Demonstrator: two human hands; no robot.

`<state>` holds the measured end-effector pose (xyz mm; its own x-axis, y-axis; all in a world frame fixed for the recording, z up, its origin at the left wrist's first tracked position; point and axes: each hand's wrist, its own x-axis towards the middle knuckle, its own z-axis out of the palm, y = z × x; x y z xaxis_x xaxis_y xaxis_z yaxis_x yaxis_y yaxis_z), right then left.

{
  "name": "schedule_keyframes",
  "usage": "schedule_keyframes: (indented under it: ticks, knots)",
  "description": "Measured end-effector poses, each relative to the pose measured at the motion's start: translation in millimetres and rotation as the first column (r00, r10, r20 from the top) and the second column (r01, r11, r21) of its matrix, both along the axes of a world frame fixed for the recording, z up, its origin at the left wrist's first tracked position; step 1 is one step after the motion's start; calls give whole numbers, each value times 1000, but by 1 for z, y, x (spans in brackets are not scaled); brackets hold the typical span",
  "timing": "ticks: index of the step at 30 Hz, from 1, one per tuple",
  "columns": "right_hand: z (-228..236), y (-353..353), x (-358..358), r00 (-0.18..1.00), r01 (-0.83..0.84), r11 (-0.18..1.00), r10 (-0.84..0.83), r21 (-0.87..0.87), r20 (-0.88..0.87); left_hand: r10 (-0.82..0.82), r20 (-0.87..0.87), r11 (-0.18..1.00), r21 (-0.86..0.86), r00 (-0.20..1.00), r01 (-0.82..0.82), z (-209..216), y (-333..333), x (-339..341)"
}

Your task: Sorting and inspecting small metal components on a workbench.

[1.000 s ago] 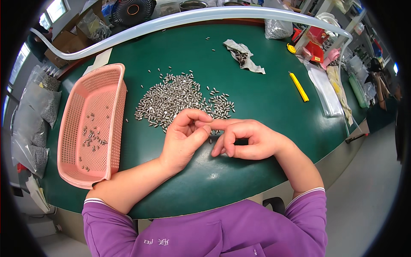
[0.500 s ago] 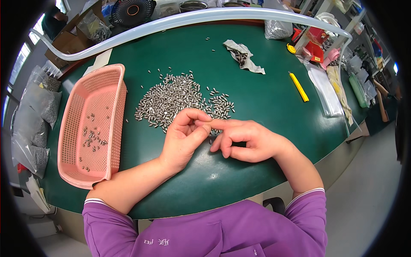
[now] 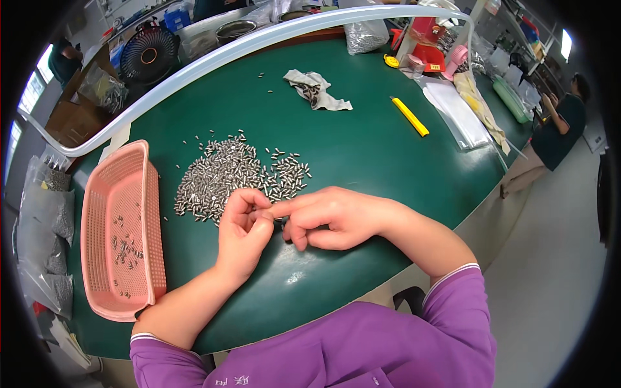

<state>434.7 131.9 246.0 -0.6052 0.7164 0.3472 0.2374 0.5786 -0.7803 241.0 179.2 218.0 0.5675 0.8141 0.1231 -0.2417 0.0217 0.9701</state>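
My left hand is closed in a pinch above the near edge of a pile of small silvery metal pins. Whatever sits between its thumb and forefinger is too small and hidden to make out. The forefinger of my right hand stretches out to the tips of the left fingers and touches there. Its other fingers bend loosely over the green table, with no thing visible in them. By my left forearm stands a pink perforated basket, holding several loose pins on its bottom.
Beyond the pile lie a crumpled pale cloth and a yellow cutter knife. Clear plastic bags lie at the right. Filled bags line the left edge. A clear hose arches across the far side. Another person stands at the right.
My view has turned, so the table and its contents sit further left and lower. A person at the right has come into view. Both hands keep the same pose, fingertips together.
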Motion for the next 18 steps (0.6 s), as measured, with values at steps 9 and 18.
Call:
schedule_keyframes:
  ticks: [9, 18]
  knots:
    - [1, 0, 1, 999, 15, 1000, -15, -4, 30, -54, -9, 998, 7, 998, 54, -6, 3, -2]
    - [25, 20, 44, 818, 461, 868, -495, -182, -291, -82, 64, 995, 57, 995, 79, -7, 5, -8]
